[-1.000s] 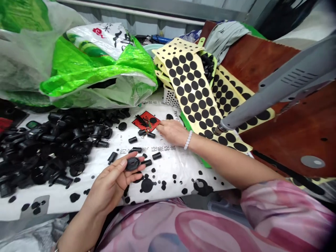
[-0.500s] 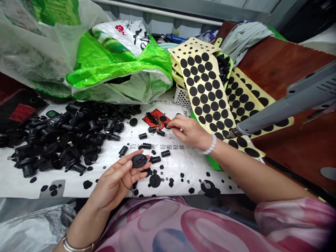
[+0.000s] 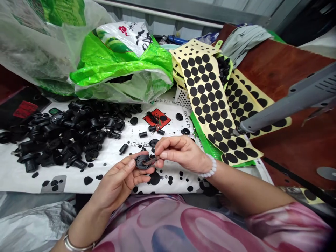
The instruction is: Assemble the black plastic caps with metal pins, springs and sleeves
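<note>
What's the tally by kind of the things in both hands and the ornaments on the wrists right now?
Round black plastic part in the left hand: 1
Thin grey strip in the right hand: 1
White beaded bracelet on the right wrist: 1
Silver-coloured bangle on the left wrist: 1
Total: 4

Disc (image 3: 140,162): matt black plastic. Bag (image 3: 126,66): glossy, crinkled plastic film. Bangle (image 3: 72,247): shiny metal. Sheet (image 3: 203,92): smooth paper. Board (image 3: 278,66): brown wood. Rag (image 3: 244,41): creased, matt cloth. Driver (image 3: 283,104): smooth grey plastic.
</note>
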Tool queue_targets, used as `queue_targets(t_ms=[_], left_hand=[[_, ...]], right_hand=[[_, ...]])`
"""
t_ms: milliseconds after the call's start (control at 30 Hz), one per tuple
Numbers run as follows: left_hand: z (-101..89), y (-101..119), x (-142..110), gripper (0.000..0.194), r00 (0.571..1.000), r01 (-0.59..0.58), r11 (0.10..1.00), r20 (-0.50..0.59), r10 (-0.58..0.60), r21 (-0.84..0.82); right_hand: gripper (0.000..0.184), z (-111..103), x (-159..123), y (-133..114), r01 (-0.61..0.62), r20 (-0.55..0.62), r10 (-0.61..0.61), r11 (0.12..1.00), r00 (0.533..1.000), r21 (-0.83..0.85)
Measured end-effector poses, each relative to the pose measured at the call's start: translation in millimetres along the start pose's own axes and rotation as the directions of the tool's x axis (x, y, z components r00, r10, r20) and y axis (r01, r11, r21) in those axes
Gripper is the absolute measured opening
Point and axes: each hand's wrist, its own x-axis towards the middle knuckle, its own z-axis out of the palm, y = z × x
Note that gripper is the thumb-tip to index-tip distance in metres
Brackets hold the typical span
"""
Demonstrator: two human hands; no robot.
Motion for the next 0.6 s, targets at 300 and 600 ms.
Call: queue_targets(t_ms=[300, 600], left_hand=[[1.7, -3, -6, 0.029, 0.999, -0.030, 0.997, -0.039, 0.033, 0.066], [2.8, -4, -7, 0.032, 0.985, -0.042, 0.995, -0.161, 0.057, 0.096]], right_hand=[[0.009, 14, -6, -2, 0.098, -0.007, -0.104, 0.956, 0.995, -0.277], [0.016, 21, -6, 5, 0.414, 0.277, -0.321, 0.529, 0.905, -0.741]])
